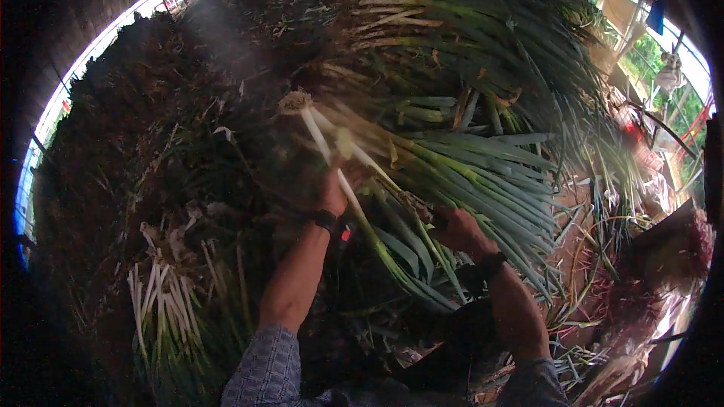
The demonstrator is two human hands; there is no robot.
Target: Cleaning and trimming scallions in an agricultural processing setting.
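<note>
My left hand is closed around the white shank of a long green onion. Its roots point away from me and its green leaves trail back toward my lap. Beside it runs a second pale stalk, and I cannot tell whether the left fingers hold that too. To the right, my right hand is curled shut at a brown, withered strip of onion leaf. The fingertips there are partly hidden. A pile of green onions lies just beyond the right hand.
A larger heap of green onions spreads at the far right. Dark soil and plant waste mound up on the left. A bunch of onions with white stalks lies at the near left. Reddish netting and loose scraps lie at right.
</note>
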